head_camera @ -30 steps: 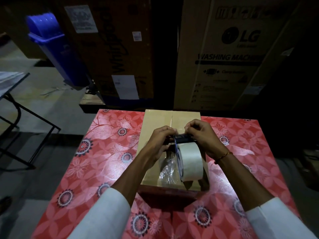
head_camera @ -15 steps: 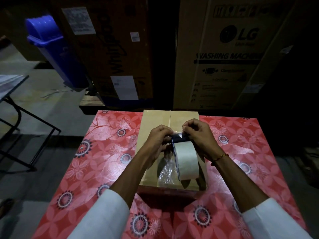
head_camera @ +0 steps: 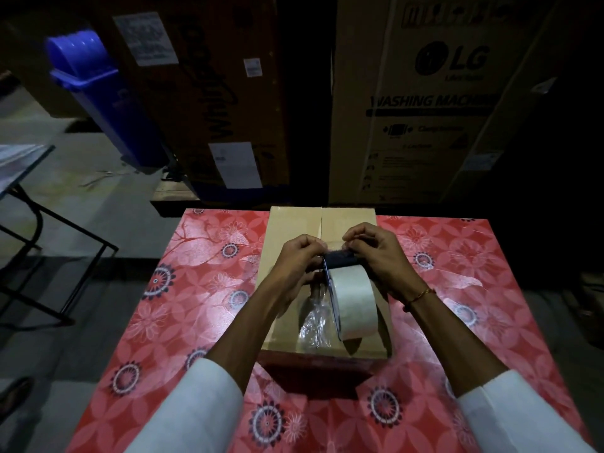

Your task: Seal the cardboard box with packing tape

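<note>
A closed cardboard box (head_camera: 294, 223) lies flat in the middle of the table, its centre seam running away from me. Above it I hold a tape dispenser with a pale roll of packing tape (head_camera: 354, 305). My left hand (head_camera: 299, 259) pinches the dark front end of the dispenser from the left. My right hand (head_camera: 376, 253) pinches the same end from the right. A crinkled strip of clear tape (head_camera: 313, 322) hangs beneath the roll over the near part of the seam.
The table wears a red flowered cloth (head_camera: 202, 289). Tall appliance cartons (head_camera: 425, 103) stand just behind it, with a blue bin (head_camera: 94, 93) leaning at the back left. A folding table (head_camera: 19, 165) stands at the left across bare floor.
Both hands and the tape dispenser stay over the box with almost no movement. The view has shifted slightly.
</note>
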